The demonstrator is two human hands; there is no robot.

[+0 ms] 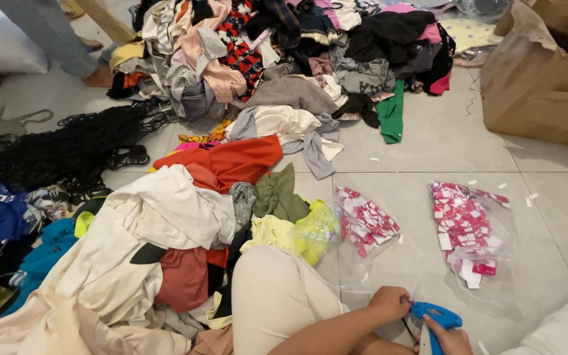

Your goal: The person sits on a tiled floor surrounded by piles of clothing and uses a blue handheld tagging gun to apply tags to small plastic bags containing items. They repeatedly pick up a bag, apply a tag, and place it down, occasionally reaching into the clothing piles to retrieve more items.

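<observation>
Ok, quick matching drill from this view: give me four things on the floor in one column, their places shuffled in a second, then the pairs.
Things:
1. blue tagging gun
2. orange garment
3. brown paper bag
4. black netting

Places:
A. far right, by the upper edge
B. left of the clothes pile, spread on the tiles
C. bottom of the view, in the right hand
D. middle, on the near heap of clothes

Pairs: 1-C, 2-D, 3-A, 4-B

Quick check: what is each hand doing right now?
Left hand: closed, fingers pinched at the tip of the blue tagging gun.
Right hand: closed around the gun's handle.
</observation>
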